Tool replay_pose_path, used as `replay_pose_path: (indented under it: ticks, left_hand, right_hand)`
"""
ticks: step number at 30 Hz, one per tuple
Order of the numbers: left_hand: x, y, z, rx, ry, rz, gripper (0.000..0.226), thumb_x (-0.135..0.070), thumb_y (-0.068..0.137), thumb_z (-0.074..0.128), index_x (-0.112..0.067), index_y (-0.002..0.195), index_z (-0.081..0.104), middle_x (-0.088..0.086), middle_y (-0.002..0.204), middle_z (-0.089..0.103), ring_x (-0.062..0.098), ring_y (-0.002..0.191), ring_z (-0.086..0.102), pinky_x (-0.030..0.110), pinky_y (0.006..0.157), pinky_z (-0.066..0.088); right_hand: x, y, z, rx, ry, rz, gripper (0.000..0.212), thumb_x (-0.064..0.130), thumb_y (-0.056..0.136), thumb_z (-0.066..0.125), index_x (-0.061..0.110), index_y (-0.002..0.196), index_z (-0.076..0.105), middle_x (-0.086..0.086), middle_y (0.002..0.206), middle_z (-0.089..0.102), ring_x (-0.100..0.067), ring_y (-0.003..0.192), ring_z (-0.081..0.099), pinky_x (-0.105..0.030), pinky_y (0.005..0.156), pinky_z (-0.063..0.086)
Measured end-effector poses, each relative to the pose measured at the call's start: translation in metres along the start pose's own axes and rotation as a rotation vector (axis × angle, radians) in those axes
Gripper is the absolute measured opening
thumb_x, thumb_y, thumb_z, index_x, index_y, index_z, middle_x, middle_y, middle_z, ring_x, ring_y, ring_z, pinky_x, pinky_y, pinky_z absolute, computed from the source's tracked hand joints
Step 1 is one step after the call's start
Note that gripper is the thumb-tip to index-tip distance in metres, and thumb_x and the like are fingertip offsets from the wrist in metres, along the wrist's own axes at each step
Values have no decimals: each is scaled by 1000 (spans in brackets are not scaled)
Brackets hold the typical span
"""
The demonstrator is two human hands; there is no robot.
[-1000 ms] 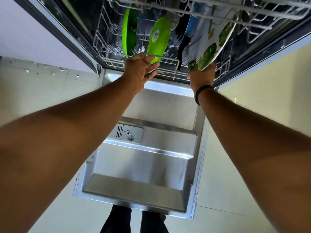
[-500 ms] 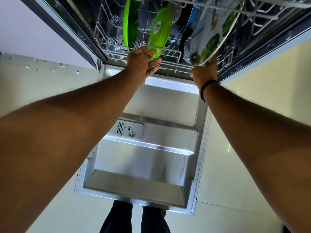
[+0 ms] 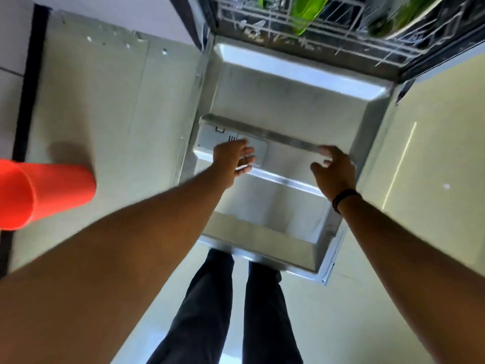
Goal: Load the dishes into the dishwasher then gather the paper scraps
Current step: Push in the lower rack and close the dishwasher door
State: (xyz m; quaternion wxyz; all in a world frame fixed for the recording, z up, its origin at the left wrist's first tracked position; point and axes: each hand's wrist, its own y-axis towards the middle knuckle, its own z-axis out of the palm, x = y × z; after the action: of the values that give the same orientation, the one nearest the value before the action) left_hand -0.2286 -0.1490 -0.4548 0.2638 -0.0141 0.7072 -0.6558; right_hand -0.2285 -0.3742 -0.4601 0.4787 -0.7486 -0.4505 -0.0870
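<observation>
The dishwasher door [image 3: 294,101] lies open and flat below me, steel side up. At the top, the wire rack [image 3: 265,24] holds a green plate [image 3: 305,14] and a white plate with a green leaf print [image 3: 401,22]. My left hand [image 3: 233,158] hovers over the detergent compartment [image 3: 210,135] with fingers relaxed and nothing in it. My right hand [image 3: 333,169], with a black band at the wrist, hangs above the door's middle ridge, fingers loosely spread and holding nothing. No paper scraps are in view.
An orange plastic cup [image 3: 39,193] lies on its side at the left edge, above the pale floor [image 3: 433,153]. A white cabinet panel [image 3: 91,95] stands left of the door. My legs in dark trousers [image 3: 236,311] stand at the door's near edge.
Both hands have pulled back from the rack to above the door. My right hand has let go of the leaf-print plate, which stays in the rack. The view has tilted down and the orange cup has come into view.
</observation>
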Motion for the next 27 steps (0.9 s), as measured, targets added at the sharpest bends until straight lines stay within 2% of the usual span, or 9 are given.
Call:
replay_pose_path:
  ticks: [3,7,11,14,16,21,24,27]
  left_hand:
    - [52,-12,-56,-71,11,-92,11,-26,101,59,-19,104,67,6,106,72,19,82,69,29,75,52]
    - [104,-33,-118,-160,61,-205,11,-22,101,59,-14,99,67,8,101,71,21,80,67,31,71,51]
    - [150,-50,-172,-210,138,-288,15,-18,101,57,-9,107,68,14,110,71,28,92,66,34,80,53]
    - [172,-52,-196,-258,117,-318,20,-21,102,58,-7,112,68,15,110,70,30,94,64,39,87,53]
    - [183,-48,-207,-249,53,-340,20,-20,104,54,-7,114,66,14,109,67,31,97,64,42,91,52]
    - [217,-18,-228,-277,-200,-360,29,-19,107,42,-5,120,64,17,116,67,33,97,66,39,82,53]
    - [239,9,-231,-322,-417,-366,40,-31,110,35,-5,130,57,18,131,62,35,107,63,44,93,51]
    - [257,39,-229,-355,-528,-306,56,-53,106,36,-8,136,54,16,124,62,36,111,63,46,94,51]
  right_hand:
    - [-27,-47,35,106,-46,73,37,10,90,64,14,127,64,-6,129,65,-25,117,61,-33,102,47]
    - [-51,-100,77,243,-168,104,35,14,92,61,18,127,64,-6,132,63,-25,121,59,-36,105,46]
    - [-59,-139,115,322,-248,138,37,16,93,59,18,131,61,-7,135,58,-28,120,57,-39,104,46]
    - [-57,-160,147,383,-324,131,40,21,95,58,18,134,57,-9,139,55,-28,128,50,-40,107,43]
    - [-58,-169,172,455,-414,71,43,26,96,57,18,139,53,-9,142,50,-28,133,44,-40,109,41]
    - [-60,-171,225,515,-690,-126,51,29,94,57,20,143,47,-10,149,38,-31,135,37,-43,107,41]
    - [-66,-165,250,450,-814,-267,61,30,92,61,21,148,37,-15,157,26,-36,145,27,-46,111,38]
    - [-84,-154,273,398,-901,-338,76,35,93,62,24,156,21,-19,164,10,-39,152,10,-53,119,27]
